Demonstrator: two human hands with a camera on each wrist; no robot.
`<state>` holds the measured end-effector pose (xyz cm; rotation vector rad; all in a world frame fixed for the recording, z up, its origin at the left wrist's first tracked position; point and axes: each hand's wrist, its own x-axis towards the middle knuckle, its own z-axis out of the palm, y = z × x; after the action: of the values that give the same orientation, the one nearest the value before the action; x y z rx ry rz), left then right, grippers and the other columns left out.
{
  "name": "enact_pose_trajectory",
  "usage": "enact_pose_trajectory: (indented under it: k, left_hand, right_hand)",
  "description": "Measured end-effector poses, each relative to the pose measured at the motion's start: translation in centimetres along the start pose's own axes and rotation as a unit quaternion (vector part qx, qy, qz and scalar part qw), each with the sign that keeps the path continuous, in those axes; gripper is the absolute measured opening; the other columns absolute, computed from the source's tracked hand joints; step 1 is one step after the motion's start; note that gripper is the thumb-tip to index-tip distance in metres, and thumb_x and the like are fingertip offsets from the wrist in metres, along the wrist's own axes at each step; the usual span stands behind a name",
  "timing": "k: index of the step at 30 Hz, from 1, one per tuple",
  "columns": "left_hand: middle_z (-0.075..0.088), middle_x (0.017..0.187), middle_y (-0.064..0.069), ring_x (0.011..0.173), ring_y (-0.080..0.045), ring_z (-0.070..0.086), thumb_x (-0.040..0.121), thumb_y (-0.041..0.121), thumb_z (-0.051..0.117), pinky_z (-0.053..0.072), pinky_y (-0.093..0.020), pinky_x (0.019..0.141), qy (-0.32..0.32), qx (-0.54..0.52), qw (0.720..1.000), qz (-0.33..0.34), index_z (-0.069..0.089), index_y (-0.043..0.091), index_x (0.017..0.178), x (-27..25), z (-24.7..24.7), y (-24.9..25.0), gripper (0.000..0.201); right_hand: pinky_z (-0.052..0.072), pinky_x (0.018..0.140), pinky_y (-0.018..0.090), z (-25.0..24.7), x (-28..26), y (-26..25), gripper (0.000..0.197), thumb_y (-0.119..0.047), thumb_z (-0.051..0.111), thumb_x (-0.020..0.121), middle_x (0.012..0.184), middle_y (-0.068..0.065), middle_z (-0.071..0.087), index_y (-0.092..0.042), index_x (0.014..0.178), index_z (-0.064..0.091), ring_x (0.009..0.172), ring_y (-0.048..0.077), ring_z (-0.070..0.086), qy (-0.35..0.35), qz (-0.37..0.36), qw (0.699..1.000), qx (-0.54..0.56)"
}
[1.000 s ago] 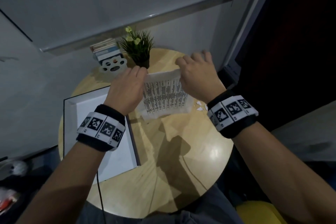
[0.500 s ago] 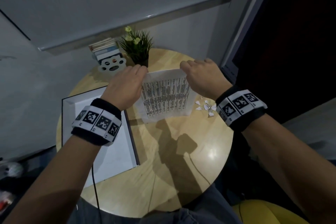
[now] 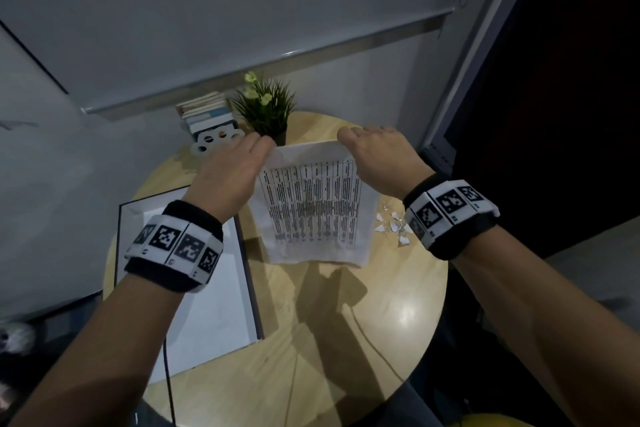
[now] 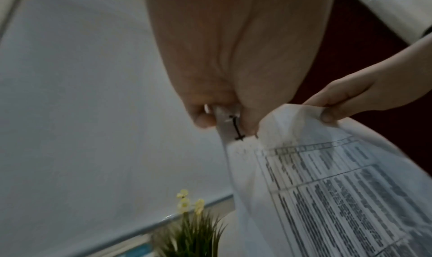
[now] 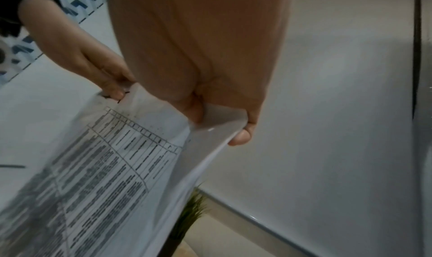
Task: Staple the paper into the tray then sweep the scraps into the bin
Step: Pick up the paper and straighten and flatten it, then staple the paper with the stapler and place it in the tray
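Head view first: we record one shallow white rectangular tray with dark edges (image 3: 221,315) lying on the left part of the round pale wooden worktop (image 3: 346,322), one corner overhanging the rim. We see nothing inside it.

We count two hands. Our left hand (image 3: 230,177) and right hand (image 3: 381,159) each have the grip closed in a pinch on an upper corner of the white printed paper with a black table of text (image 3: 313,208), which hangs above the worktop, clear of the tray and to its right. The left wrist view shows thumb and fingers (image 4: 202,116) clamped on the sheet's edge; the right wrist view shows the same at the other corner.

One cluster of small white paper scraps (image 3: 394,227) lies on the worktop near the right edge, beside the paper. We cannot count the pieces.

At the far edge stand one green potted plant with yellow flowers (image 3: 266,111) and one stack of books in a white cut-out holder (image 3: 211,121). Grey walls enclose the worktop.
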<state>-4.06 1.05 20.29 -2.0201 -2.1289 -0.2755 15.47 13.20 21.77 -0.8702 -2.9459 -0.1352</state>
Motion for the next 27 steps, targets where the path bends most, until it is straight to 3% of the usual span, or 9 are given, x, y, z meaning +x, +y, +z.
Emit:
enact_pose_trajectory:
  k: [3,5,9,11,17,20,23,25,27]
  left_hand:
    - [0.041,0.136,-0.014,0.124,-0.030,0.038,0.089,0.020,0.058,0.032,-0.047,0.102,0.090,-0.183,0.968,-0.145,0.031,0.021,0.138,-0.3,1.2,-0.7,0.056]
    - [0.033,0.146,-0.010,0.133,-0.026,0.034,0.091,0.024,0.056,0.031,-0.044,0.108,0.108,-0.375,0.887,-0.246,0.020,0.023,0.144,-0.6,2.9,0.0,0.064]
    - [0.059,0.116,0.000,0.107,-0.013,0.057,0.097,0.017,0.043,0.045,-0.039,0.098,0.116,-0.545,0.750,-0.355,0.046,0.013,0.123,-1.1,6.5,1.9,0.026]
    - [0.060,0.113,-0.001,0.102,-0.008,0.057,0.099,0.014,0.038,0.045,-0.037,0.099,0.123,-0.556,0.730,-0.377,0.049,0.013,0.116,-1.2,7.8,2.2,0.021]
    - [0.038,0.147,-0.012,0.135,-0.023,0.034,0.100,0.020,0.037,0.021,-0.041,0.116,0.064,-0.527,0.686,-0.497,0.033,0.003,0.139,-2.3,12.7,1.8,0.043]
    - [0.056,0.112,-0.007,0.107,-0.023,0.048,0.099,0.005,0.035,0.034,-0.030,0.095,0.105,-0.459,0.700,-0.537,0.046,-0.007,0.116,-2.8,14.1,2.5,0.024]
    - [0.041,0.066,0.000,0.071,-0.023,0.040,0.096,0.002,0.033,0.030,-0.033,0.068,0.113,-0.350,0.713,-0.597,0.037,0.004,0.083,-3.8,15.2,3.3,0.014]
    - [0.046,0.073,-0.007,0.071,-0.025,0.043,0.098,0.009,0.031,0.029,-0.033,0.064,0.101,-0.298,0.694,-0.648,0.034,0.007,0.084,-4.7,16.1,3.7,0.014]
    - [0.049,0.081,-0.011,0.072,-0.028,0.047,0.099,0.015,0.030,0.033,-0.036,0.063,0.101,-0.273,0.686,-0.667,0.033,0.010,0.087,-5.1,16.3,4.2,0.014]
  right_hand:
    - [0.034,0.060,0.031,-0.8,1.0,1.1,0.035,0.006,0.035,0.086,0.087,0.010,0.057,-0.005,0.118,0.045,0.069,0.022,0.040,-0.032,0.023,0.999,0.037]
    - [0.034,0.060,0.031,-1.0,2.1,1.9,0.037,0.006,0.034,0.088,0.080,0.008,0.049,-0.005,0.121,0.044,0.070,0.023,0.041,-0.064,0.024,0.996,0.059]
    - [0.031,0.060,0.029,-0.1,4.9,3.5,0.038,0.002,0.032,0.091,0.095,0.015,0.060,-0.004,0.127,0.042,0.077,0.024,0.043,-0.168,-0.002,0.980,0.108]
    - [0.033,0.063,0.028,1.3,6.4,4.3,0.040,0.001,0.031,0.092,0.115,0.020,0.059,-0.006,0.130,0.042,0.085,0.027,0.048,-0.213,-0.014,0.968,0.130]
    - [0.039,0.091,0.034,8.1,11.1,4.9,0.048,-0.004,0.027,0.097,0.146,0.015,0.041,-0.009,0.145,0.029,0.128,0.031,0.045,-0.328,-0.071,0.924,0.182]
    - [0.029,0.111,0.037,11.6,13.3,3.8,0.047,-0.008,0.028,0.100,0.155,0.016,0.026,-0.003,0.146,0.027,0.141,0.030,0.029,-0.405,-0.099,0.891,0.181]
    - [0.042,0.086,0.047,14.8,16.1,2.2,0.041,-0.018,0.034,0.100,0.131,0.035,0.049,0.012,0.123,0.049,0.105,0.040,0.054,-0.395,-0.105,0.889,0.205]
    - [0.040,0.071,0.041,16.5,18.1,1.3,0.032,-0.014,0.039,0.097,0.117,0.032,0.057,0.008,0.116,0.051,0.087,0.034,0.054,-0.308,-0.105,0.931,0.165]
    - [0.043,0.080,0.042,18.5,19.8,0.6,0.027,-0.006,0.041,0.093,0.120,0.024,0.056,0.000,0.119,0.048,0.102,0.036,0.054,-0.220,-0.119,0.962,0.106]
